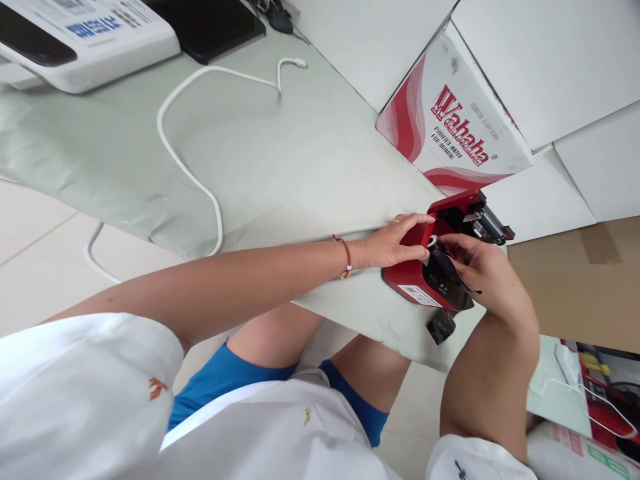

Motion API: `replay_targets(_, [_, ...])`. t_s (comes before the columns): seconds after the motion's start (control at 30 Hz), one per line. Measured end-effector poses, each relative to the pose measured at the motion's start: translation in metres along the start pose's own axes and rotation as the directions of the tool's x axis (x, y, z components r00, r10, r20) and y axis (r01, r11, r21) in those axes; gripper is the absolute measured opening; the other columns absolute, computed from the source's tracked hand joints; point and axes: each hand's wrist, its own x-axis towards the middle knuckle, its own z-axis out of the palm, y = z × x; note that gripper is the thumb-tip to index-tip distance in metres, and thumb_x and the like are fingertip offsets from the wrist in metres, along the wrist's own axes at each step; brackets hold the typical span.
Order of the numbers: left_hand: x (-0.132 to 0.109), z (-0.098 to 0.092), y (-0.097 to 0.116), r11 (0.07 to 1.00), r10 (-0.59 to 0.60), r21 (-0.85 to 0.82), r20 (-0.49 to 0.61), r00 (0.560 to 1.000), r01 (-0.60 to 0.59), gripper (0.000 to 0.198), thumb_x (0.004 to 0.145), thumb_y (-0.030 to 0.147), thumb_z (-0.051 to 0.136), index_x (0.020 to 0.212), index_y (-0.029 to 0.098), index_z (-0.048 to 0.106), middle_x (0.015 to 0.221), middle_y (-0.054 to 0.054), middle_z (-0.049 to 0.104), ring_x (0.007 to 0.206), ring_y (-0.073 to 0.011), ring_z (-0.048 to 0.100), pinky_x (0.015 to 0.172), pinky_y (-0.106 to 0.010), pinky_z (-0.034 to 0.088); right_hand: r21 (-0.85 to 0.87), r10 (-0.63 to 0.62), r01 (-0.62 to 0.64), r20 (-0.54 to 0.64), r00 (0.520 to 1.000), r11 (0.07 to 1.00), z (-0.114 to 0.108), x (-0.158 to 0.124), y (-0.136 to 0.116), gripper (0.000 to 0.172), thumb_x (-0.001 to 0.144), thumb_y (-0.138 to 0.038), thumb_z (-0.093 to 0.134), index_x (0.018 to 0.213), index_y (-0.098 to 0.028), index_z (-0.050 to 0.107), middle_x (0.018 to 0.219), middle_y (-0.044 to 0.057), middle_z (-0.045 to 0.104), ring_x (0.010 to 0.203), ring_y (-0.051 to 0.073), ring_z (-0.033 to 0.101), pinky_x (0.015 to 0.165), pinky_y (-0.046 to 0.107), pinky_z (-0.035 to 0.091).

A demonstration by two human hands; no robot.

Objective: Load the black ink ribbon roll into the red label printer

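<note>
A small red and black device point(417, 277) with its lid open lies at the near right edge of the pale green table point(280, 167). My left hand point(393, 241) grips the red body, fingers curled over its top edge; a red cord bracelet is on that wrist. My right hand point(483, 267) has its fingers pinched at the black part inside the device, beside a small white ring. What the right fingers pinch is too small to name. A small black piece point(441, 327) lies on the table just below the device.
A white cable point(200, 133) snakes across the table. A white machine point(85, 37) and a black flat object point(215, 23) sit at the far left. A red and white "Wahaha" carton point(450, 127) and white boxes stand at the right, brown cardboard point(575, 280) beside them.
</note>
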Motion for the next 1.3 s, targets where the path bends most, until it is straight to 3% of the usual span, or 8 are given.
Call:
replay_targets(0.2, [-0.002, -0.001, 0.001, 1.0, 0.001, -0.001, -0.001, 1.0, -0.001, 0.079, 0.081, 0.044, 0.074, 0.155, 0.028, 0.055, 0.16, -0.013, 0.056, 0.151, -0.0331, 0.05, 0.133, -0.056, 0.036, -0.02, 0.007, -0.005, 0.086, 0.996, 1.0, -0.005, 0.0, 0.001, 0.041, 0.089, -0.044, 0.065, 0.12, -0.021, 0.08, 0.084, 0.008, 0.081, 0.075, 0.025, 0.074, 0.068, 0.036, 0.057])
replay_targets(0.37, [-0.001, -0.002, 0.002, 1.0, -0.003, -0.012, 0.004, 1.0, 0.003, 0.08, 0.08, 0.044, 0.075, 0.155, 0.027, 0.054, 0.161, -0.013, 0.055, 0.151, -0.0341, 0.05, 0.134, -0.056, 0.037, -0.001, -0.024, 0.025, 0.185, 0.982, 1.0, -0.014, 0.008, 0.0, 0.047, 0.086, -0.053, 0.066, 0.115, -0.02, 0.082, 0.104, 0.011, 0.085, 0.093, 0.029, 0.079, 0.084, 0.04, 0.062])
replay_targets(0.5, [-0.003, -0.004, 0.004, 1.0, -0.02, -0.004, 0.026, 0.999, 0.02, 0.079, 0.081, 0.045, 0.075, 0.155, 0.03, 0.054, 0.163, -0.012, 0.054, 0.152, -0.0347, 0.048, 0.134, -0.058, 0.034, 0.031, -0.017, 0.009, 0.26, 0.966, 0.999, -0.021, 0.011, 0.001, 0.054, 0.084, -0.061, 0.07, 0.116, -0.019, 0.082, 0.106, 0.011, 0.084, 0.092, 0.03, 0.078, 0.081, 0.041, 0.063])
replay_targets(0.7, [-0.003, -0.003, 0.004, 1.0, 0.005, -0.004, 0.018, 1.0, -0.004, 0.078, 0.082, 0.047, 0.074, 0.155, 0.028, 0.054, 0.161, -0.013, 0.055, 0.154, -0.0336, 0.047, 0.136, -0.056, 0.033, 0.004, 0.049, -0.051, 0.213, 0.976, 0.999, -0.02, 0.008, 0.011, 0.05, 0.088, -0.057, 0.07, 0.123, -0.023, 0.081, 0.102, 0.007, 0.084, 0.083, 0.024, 0.074, 0.075, 0.036, 0.062])
replay_targets(0.87, [-0.002, -0.004, 0.005, 1.0, -0.009, -0.001, 0.03, 1.0, 0.009, 0.078, 0.082, 0.043, 0.075, 0.156, 0.029, 0.053, 0.164, -0.012, 0.054, 0.155, -0.0338, 0.047, 0.134, -0.057, 0.035, -0.104, -0.008, 0.035, 0.257, 0.966, 0.994, -0.022, 0.012, 0.009, 0.035, 0.092, -0.052, 0.065, 0.1, -0.023, 0.083, 0.085, 0.005, 0.082, 0.068, 0.02, 0.068, 0.06, 0.032, 0.053])
replay_targets(0.97, [-0.002, -0.005, 0.006, 1.0, -0.01, 0.009, 0.042, 0.999, 0.01, 0.079, 0.082, 0.042, 0.075, 0.157, 0.028, 0.053, 0.164, -0.012, 0.053, 0.155, -0.034, 0.047, 0.135, -0.056, 0.036, -0.103, -0.044, 0.078, 0.292, 0.955, 0.992, -0.022, 0.017, 0.006, 0.038, 0.091, -0.054, 0.063, 0.097, -0.021, 0.082, 0.093, 0.008, 0.084, 0.075, 0.024, 0.073, 0.066, 0.036, 0.057])
replay_targets(1.07, [-0.002, -0.005, 0.006, 1.0, -0.013, 0.01, 0.037, 0.999, 0.013, 0.079, 0.082, 0.041, 0.075, 0.157, 0.028, 0.054, 0.164, -0.012, 0.054, 0.154, -0.0343, 0.049, 0.134, -0.057, 0.037, -0.063, -0.052, 0.074, 0.292, 0.955, 0.995, -0.018, 0.021, 0.009, 0.042, 0.09, -0.053, 0.064, 0.108, -0.02, 0.083, 0.101, 0.01, 0.085, 0.086, 0.028, 0.076, 0.076, 0.039, 0.06])
replay_targets(1.3, [-0.005, -0.006, 0.011, 1.0, -0.006, 0.004, 0.04, 0.999, 0.006, 0.078, 0.082, 0.043, 0.072, 0.156, 0.025, 0.053, 0.163, -0.014, 0.054, 0.154, -0.0339, 0.048, 0.134, -0.056, 0.036, -0.008, -0.052, 0.055, 0.233, 0.971, 0.998, -0.002, 0.026, 0.02, 0.039, 0.088, -0.048, 0.071, 0.111, -0.019, 0.084, 0.103, 0.009, 0.087, 0.085, 0.027, 0.076, 0.076, 0.036, 0.059])
